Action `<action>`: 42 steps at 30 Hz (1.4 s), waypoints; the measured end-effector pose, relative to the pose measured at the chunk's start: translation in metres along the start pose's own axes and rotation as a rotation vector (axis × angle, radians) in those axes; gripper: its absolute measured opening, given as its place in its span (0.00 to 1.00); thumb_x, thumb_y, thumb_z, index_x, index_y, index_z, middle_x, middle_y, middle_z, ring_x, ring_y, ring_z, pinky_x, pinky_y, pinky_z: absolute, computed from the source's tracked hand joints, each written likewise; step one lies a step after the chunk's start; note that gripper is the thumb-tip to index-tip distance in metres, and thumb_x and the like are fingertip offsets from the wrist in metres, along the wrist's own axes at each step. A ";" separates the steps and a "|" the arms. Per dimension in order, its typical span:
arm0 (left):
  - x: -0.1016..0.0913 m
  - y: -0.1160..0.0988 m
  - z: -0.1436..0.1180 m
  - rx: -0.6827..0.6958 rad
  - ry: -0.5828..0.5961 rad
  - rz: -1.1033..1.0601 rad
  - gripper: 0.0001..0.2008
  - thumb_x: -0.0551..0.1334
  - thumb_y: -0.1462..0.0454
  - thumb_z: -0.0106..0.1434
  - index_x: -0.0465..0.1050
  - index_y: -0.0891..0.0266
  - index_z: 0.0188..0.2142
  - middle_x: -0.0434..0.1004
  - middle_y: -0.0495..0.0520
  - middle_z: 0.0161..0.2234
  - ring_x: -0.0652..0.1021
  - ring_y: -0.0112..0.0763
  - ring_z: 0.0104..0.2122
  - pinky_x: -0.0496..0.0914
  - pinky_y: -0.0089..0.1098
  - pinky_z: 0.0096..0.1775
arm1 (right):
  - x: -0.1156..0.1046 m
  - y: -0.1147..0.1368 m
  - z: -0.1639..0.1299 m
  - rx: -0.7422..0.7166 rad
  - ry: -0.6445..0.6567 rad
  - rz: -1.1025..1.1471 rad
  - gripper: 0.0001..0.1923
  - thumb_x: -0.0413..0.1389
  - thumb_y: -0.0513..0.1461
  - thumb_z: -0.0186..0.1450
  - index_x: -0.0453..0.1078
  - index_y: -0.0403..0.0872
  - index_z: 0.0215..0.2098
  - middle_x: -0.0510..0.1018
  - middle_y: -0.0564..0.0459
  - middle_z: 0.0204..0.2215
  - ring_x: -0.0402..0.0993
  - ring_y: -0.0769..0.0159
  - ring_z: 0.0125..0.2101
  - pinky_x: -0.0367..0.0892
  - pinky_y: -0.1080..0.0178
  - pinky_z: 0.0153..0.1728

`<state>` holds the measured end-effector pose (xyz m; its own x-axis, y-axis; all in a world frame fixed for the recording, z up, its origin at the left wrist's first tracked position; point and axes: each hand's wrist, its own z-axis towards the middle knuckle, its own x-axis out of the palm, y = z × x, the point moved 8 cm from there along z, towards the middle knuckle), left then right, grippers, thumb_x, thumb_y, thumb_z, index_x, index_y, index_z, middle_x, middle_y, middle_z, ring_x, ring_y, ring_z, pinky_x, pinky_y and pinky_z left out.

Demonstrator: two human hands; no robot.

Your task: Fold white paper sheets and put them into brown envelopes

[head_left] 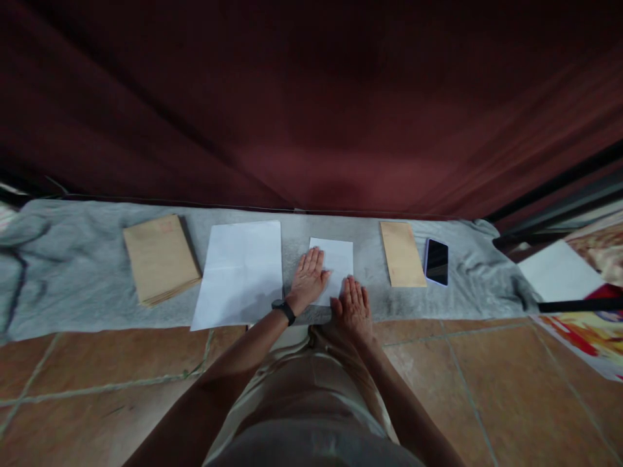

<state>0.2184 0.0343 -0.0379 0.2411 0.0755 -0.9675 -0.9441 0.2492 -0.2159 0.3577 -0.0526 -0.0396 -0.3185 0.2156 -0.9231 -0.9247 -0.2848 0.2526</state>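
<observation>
A small white sheet of paper point(339, 256), perhaps folded, lies on the grey cloth in front of me. My left hand point(309, 275), with a dark watch on the wrist, rests flat over its left side, fingers stretched out. At the lower right corner of the same paper, my right hand point(354, 310) lies flat with its fingers extended. Neither hand grips anything. Left of my left hand lies a larger white sheet point(242, 269), with faint creases across it. A single brown envelope point(403, 254) is to the right of my right hand.
A stack of brown envelopes point(160, 259) sits at the left on the grey cloth point(82, 272). A phone point(437, 262) lies by the single envelope. Dark red fabric point(311, 130) rises behind the narrow surface. Beyond the right end are a white sheet point(561, 275) and a colourful printed sheet point(591, 334).
</observation>
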 end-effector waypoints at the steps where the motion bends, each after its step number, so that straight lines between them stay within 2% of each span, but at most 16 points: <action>1: 0.000 0.003 -0.001 -0.024 -0.008 0.001 0.33 0.46 0.54 0.75 0.51 0.73 0.72 0.49 0.66 0.73 0.51 0.43 0.73 0.46 0.47 0.71 | -0.001 -0.001 -0.002 0.005 -0.005 -0.002 0.34 0.43 0.48 0.77 0.47 0.37 0.74 0.61 0.32 0.69 0.56 0.48 0.69 0.53 0.43 0.67; 9: -0.008 0.013 -0.010 -0.161 -0.076 -0.053 0.34 0.49 0.56 0.73 0.53 0.77 0.71 0.53 0.71 0.72 0.54 0.49 0.72 0.49 0.51 0.70 | -0.004 -0.011 -0.015 0.030 -0.001 -0.035 0.35 0.43 0.49 0.77 0.48 0.35 0.74 0.60 0.31 0.69 0.54 0.48 0.70 0.52 0.43 0.67; 13: -0.017 0.024 -0.004 -0.166 -0.108 -0.207 0.29 0.52 0.62 0.70 0.58 0.73 0.68 0.64 0.70 0.67 0.64 0.49 0.68 0.58 0.50 0.67 | -0.004 -0.012 -0.017 0.035 -0.004 -0.035 0.35 0.43 0.49 0.77 0.47 0.35 0.74 0.60 0.31 0.69 0.53 0.47 0.70 0.53 0.42 0.67; 15: -0.019 0.037 0.004 -0.235 -0.112 -0.356 0.29 0.54 0.65 0.68 0.61 0.70 0.67 0.72 0.68 0.62 0.71 0.47 0.62 0.64 0.48 0.63 | -0.005 -0.011 -0.017 0.037 -0.007 -0.034 0.35 0.44 0.49 0.77 0.48 0.35 0.74 0.60 0.31 0.69 0.53 0.47 0.70 0.53 0.42 0.67; 18: -0.009 0.060 0.014 -0.452 -0.088 -0.667 0.29 0.59 0.67 0.64 0.65 0.66 0.64 0.82 0.61 0.47 0.81 0.42 0.48 0.73 0.42 0.53 | -0.006 -0.010 -0.016 0.035 -0.010 -0.035 0.34 0.44 0.48 0.77 0.48 0.35 0.73 0.60 0.31 0.69 0.53 0.47 0.70 0.52 0.43 0.67; 20: -0.002 0.065 0.017 -0.549 -0.067 -0.812 0.26 0.60 0.67 0.61 0.69 0.64 0.60 0.83 0.55 0.37 0.82 0.39 0.38 0.76 0.37 0.43 | -0.008 -0.010 -0.016 0.035 -0.012 -0.033 0.34 0.44 0.48 0.77 0.49 0.35 0.73 0.60 0.31 0.69 0.53 0.47 0.70 0.52 0.42 0.67; 22: -0.001 0.062 0.019 -0.551 -0.056 -0.867 0.20 0.61 0.67 0.60 0.75 0.63 0.52 0.82 0.52 0.32 0.81 0.36 0.33 0.75 0.33 0.37 | -0.008 -0.010 -0.016 0.032 -0.011 -0.022 0.34 0.45 0.48 0.77 0.49 0.35 0.73 0.59 0.31 0.70 0.52 0.47 0.71 0.52 0.42 0.67; 25: -0.009 0.052 0.018 -0.497 -0.058 -0.903 0.08 0.61 0.66 0.59 0.77 0.62 0.38 0.80 0.50 0.30 0.80 0.34 0.30 0.73 0.31 0.33 | -0.007 -0.013 -0.016 0.028 -0.011 0.026 0.33 0.45 0.47 0.77 0.50 0.38 0.73 0.60 0.33 0.70 0.53 0.49 0.71 0.54 0.41 0.67; 27: -0.024 0.046 0.019 -0.468 -0.068 -0.923 0.05 0.61 0.64 0.60 0.76 0.61 0.33 0.79 0.48 0.28 0.79 0.33 0.30 0.71 0.30 0.33 | -0.006 -0.020 -0.013 0.052 -0.016 0.116 0.30 0.44 0.46 0.77 0.53 0.41 0.72 0.63 0.35 0.69 0.55 0.51 0.70 0.55 0.41 0.67; 29: -0.050 0.039 0.021 -0.421 -0.125 -0.887 0.06 0.60 0.62 0.63 0.75 0.60 0.33 0.77 0.48 0.28 0.78 0.32 0.30 0.71 0.30 0.33 | -0.006 -0.034 -0.005 0.125 -0.019 0.278 0.29 0.41 0.47 0.77 0.56 0.42 0.71 0.65 0.37 0.67 0.58 0.52 0.69 0.58 0.41 0.66; 31: -0.092 0.031 0.021 -0.311 -0.288 -0.699 0.08 0.59 0.60 0.67 0.76 0.59 0.36 0.77 0.49 0.29 0.77 0.34 0.32 0.71 0.32 0.36 | -0.007 -0.051 0.005 0.266 -0.024 0.502 0.31 0.41 0.52 0.77 0.61 0.42 0.69 0.68 0.37 0.66 0.62 0.51 0.67 0.62 0.43 0.65; 33: -0.133 0.011 0.015 -0.127 -0.447 -0.454 0.09 0.57 0.61 0.70 0.76 0.59 0.39 0.79 0.54 0.36 0.77 0.37 0.40 0.71 0.36 0.45 | -0.009 -0.065 0.015 0.432 -0.035 0.761 0.34 0.42 0.57 0.75 0.63 0.44 0.68 0.71 0.38 0.63 0.68 0.51 0.63 0.66 0.45 0.62; 35: -0.151 -0.017 0.005 0.103 -0.456 -0.261 0.11 0.55 0.63 0.73 0.77 0.58 0.43 0.80 0.56 0.40 0.77 0.38 0.43 0.69 0.38 0.49 | -0.013 -0.066 0.026 0.507 -0.026 1.046 0.36 0.40 0.60 0.74 0.62 0.46 0.68 0.75 0.39 0.60 0.75 0.53 0.57 0.72 0.47 0.57; 36: -0.152 -0.031 -0.002 0.197 -0.428 -0.179 0.12 0.54 0.65 0.73 0.77 0.58 0.44 0.80 0.56 0.41 0.76 0.39 0.43 0.68 0.39 0.49 | -0.016 -0.063 0.032 0.516 -0.021 1.179 0.37 0.38 0.61 0.74 0.63 0.47 0.67 0.76 0.39 0.59 0.78 0.53 0.54 0.74 0.47 0.54; 38: -0.140 -0.052 -0.016 0.342 -0.342 -0.048 0.14 0.53 0.67 0.73 0.76 0.58 0.49 0.80 0.57 0.44 0.76 0.40 0.45 0.67 0.39 0.49 | -0.022 -0.056 0.042 0.519 -0.013 1.378 0.38 0.36 0.63 0.73 0.67 0.46 0.61 0.80 0.37 0.54 0.81 0.52 0.48 0.77 0.47 0.48; 42: -0.088 -0.074 -0.038 0.450 -0.118 0.063 0.17 0.53 0.69 0.71 0.73 0.60 0.54 0.79 0.59 0.47 0.75 0.42 0.47 0.67 0.41 0.49 | -0.021 -0.060 0.045 0.639 -0.010 1.490 0.35 0.43 0.65 0.69 0.72 0.47 0.52 0.84 0.43 0.42 0.83 0.55 0.39 0.79 0.53 0.39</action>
<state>0.2585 -0.0276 0.0583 0.2348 0.2070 -0.9497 -0.7725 0.6328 -0.0531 0.4104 0.0018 -0.0228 -0.9629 0.1246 0.2393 0.2590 0.1783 0.9493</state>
